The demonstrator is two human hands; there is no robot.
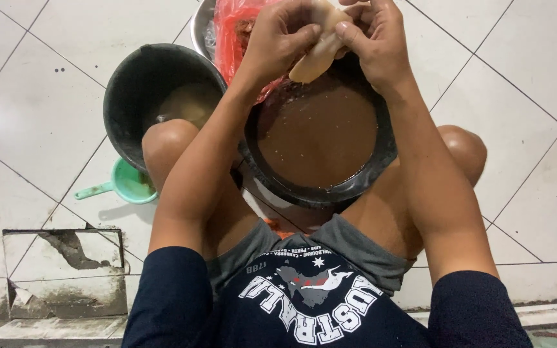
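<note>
I see the white tiled floor (536, 77), then the black basin (320, 190) of brown water between the knees, with a black bucket (138, 84) beside it. Over the basin both hands, left (278, 38) and right (372, 38), pinch a pale soft piece (314, 58), possibly raw meat. I judge it mid-cleaning; the next move needs a firm grip.

Both hands hold a flat piece of meat (312, 55) between them, the left hand (278, 38) on its left side, the right hand (372, 38) on its right. Directly below the hands sits a basin of liquid (320, 138). Left of the left hand stands a bucket (156, 90), with a dipper (127, 183) nearer the person. Beyond the left hand lies a plastic bag (236, 26) in a metal bowl (202, 26).
</note>
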